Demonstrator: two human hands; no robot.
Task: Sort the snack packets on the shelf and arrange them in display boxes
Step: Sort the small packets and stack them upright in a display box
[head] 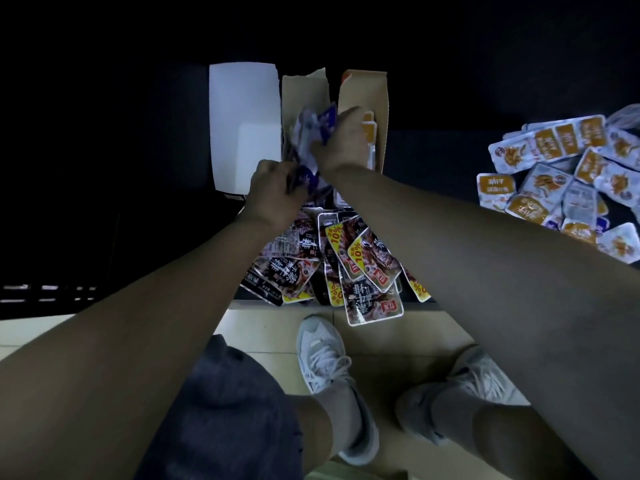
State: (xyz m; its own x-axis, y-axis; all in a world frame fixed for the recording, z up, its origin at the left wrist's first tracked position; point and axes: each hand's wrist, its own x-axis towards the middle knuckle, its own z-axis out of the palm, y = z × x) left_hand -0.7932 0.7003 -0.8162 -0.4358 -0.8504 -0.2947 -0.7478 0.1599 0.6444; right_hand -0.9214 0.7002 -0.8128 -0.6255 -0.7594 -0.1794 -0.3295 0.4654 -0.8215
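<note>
Fingers, L hand (273, 192) & R hand (341, 140), clamped on blue pkts (312, 128) (over box (301, 88)).

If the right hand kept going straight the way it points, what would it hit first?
Most likely the middle box: the right hand, gripping packets, points up-left at its brown wall. Depth is unclear, so it could pass over that wall instead.

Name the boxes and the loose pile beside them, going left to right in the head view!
First the white box, then the brown box with blue packets, then the brown box with orange packets, then the loose orange-and-white packet pile.
</note>
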